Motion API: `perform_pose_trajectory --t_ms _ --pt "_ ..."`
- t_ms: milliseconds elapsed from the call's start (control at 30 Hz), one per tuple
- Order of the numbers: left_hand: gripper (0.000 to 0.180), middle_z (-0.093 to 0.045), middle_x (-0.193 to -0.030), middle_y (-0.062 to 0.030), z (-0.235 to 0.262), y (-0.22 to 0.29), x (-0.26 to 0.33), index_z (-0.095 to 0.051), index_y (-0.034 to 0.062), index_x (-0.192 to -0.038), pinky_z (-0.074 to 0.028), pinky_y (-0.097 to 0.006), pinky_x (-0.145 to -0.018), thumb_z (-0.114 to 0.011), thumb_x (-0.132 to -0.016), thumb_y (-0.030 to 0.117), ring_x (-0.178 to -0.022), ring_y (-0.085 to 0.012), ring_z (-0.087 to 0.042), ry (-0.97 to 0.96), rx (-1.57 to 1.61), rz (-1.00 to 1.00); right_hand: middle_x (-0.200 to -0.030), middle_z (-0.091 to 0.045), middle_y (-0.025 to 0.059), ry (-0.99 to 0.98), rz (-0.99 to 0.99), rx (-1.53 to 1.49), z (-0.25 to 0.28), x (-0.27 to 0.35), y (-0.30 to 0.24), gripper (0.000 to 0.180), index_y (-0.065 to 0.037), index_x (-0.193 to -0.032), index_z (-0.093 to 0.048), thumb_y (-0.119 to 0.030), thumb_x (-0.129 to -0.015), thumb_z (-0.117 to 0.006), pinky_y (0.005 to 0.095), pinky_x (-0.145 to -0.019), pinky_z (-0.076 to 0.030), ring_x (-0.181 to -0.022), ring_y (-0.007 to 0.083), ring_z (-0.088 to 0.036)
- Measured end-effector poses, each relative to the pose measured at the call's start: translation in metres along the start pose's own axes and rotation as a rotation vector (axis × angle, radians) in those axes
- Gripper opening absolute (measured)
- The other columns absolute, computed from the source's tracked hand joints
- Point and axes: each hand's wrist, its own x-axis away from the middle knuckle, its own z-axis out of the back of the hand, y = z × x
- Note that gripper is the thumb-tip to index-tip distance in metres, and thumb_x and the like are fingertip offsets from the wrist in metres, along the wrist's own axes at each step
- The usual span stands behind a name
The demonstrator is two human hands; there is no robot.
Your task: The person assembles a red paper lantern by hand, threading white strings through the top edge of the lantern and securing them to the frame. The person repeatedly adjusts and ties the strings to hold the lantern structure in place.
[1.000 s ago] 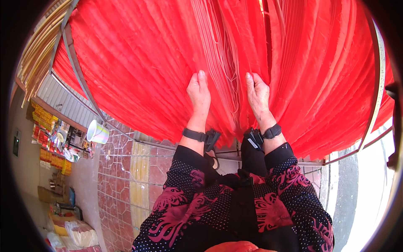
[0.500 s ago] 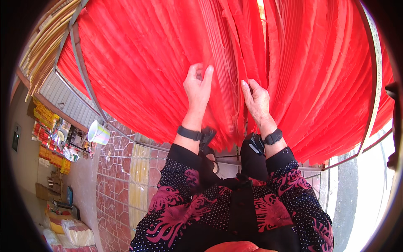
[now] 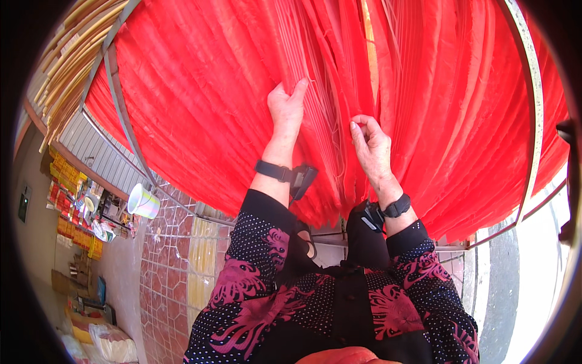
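Long strips of red cloth point(image 3: 200, 103) hang close together in dense folds in front of me, their lower edges frayed. My left hand point(image 3: 287, 109) is closed at the left of the narrow ridged folds, thumb up and fingers curled into the cloth; its fingertips are partly hidden. A little lower and to the right, my right hand point(image 3: 372, 147) pinches the edge of one strip between thumb and fingers. Between the hands, loose threads and thin stacked edges show. A narrow yellowish gap point(image 3: 371, 54) opens among the strips above my right hand.
A metal frame bar point(image 3: 533, 103) curves down the right side, another bar point(image 3: 118, 91) down the left. Bamboo poles point(image 3: 76, 67) lie at the upper left. A pale bucket point(image 3: 143, 201) stands near the red tiled floor point(image 3: 163, 267). Packaged goods point(image 3: 70, 200) line the far left.
My left hand has risen slightly and its fingers have closed against the cloth. My right hand has stayed nearly in place, pinching, and the yellowish gap looks wider.
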Motion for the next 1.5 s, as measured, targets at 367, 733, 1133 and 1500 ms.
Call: perform_pose_trajectory --t_ms 367,733,1133,1500 --pt "0.022 -0.071 -0.099 -0.004 0.017 0.014 0.002 -0.068 0.0018 -0.109 -0.051 -0.027 -0.076 -0.069 -0.09 0.012 -0.084 -0.0103 -0.063 -0.176 0.131 0.262 -0.091 -0.063 0.0036 -0.115 0.444 -0.183 -0.057 -0.028 -0.039 0.024 -0.002 -0.113 -0.062 -0.003 -0.089 -0.066 0.0227 -0.069 -0.051 -0.078 0.0085 -0.06" --pt "0.023 -0.07 -0.101 -0.0049 0.022 0.015 0.001 -0.067 0.0 -0.112 -0.052 -0.027 -0.078 -0.066 -0.092 0.011 -0.087 -0.0107 -0.064 -0.193 0.12 0.25 -0.093 -0.059 0.006 -0.101 0.268 -0.355 -0.076 -0.077 -0.011 0.018 -0.002 -0.107 -0.067 -0.007 -0.09 -0.067 0.0251 -0.068 -0.047 -0.073 0.0116 -0.055" --pt "0.03 -0.069 -0.108 -0.0046 0.02 0.01 0.001 -0.064 0.0022 -0.117 -0.05 -0.028 -0.083 -0.069 -0.09 0.015 -0.092 -0.0111 -0.063 -0.194 0.136 0.238 -0.084 -0.053 -0.0037 -0.172 0.182 -0.48 -0.065 -0.085 -0.005 0.008 -0.005 -0.094 -0.064 -0.013 -0.093 -0.066 0.0212 -0.062 -0.039 -0.067 0.0053 -0.044" --pt "0.024 -0.068 -0.101 -0.0024 0.025 0.015 0.016 -0.067 0.0001 -0.111 -0.049 -0.026 -0.078 -0.068 -0.092 0.014 -0.087 -0.0074 -0.06 -0.16 -0.024 0.107 -0.081 -0.053 -0.0064 -0.175 0.106 -0.487 -0.056 -0.073 -0.003 0.008 -0.006 -0.099 -0.062 -0.013 -0.095 -0.062 0.0194 -0.063 -0.04 -0.069 0.0031 -0.043"
